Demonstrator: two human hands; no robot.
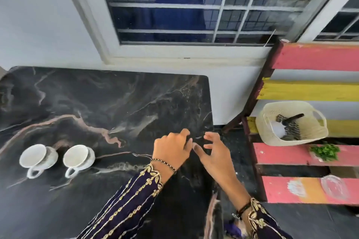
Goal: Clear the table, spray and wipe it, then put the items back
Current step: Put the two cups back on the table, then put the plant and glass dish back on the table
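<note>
The black marble table (108, 103) fills the left and middle of the head view. Two white cups on saucers stand side by side near its front left: the left cup (34, 156) and the right cup (76, 156), handles toward me. My left hand (172, 148) and my right hand (214, 151) hover close together over the table's right edge, fingers spread and slightly curled. Nothing shows in either hand.
A pink and yellow slatted rack (310, 91) stands right of the table. On it sit a cream basket (291, 122) with cutlery, green leaves (325, 151) and a clear glass dish (335, 187). A barred window (194, 6) is on the wall behind.
</note>
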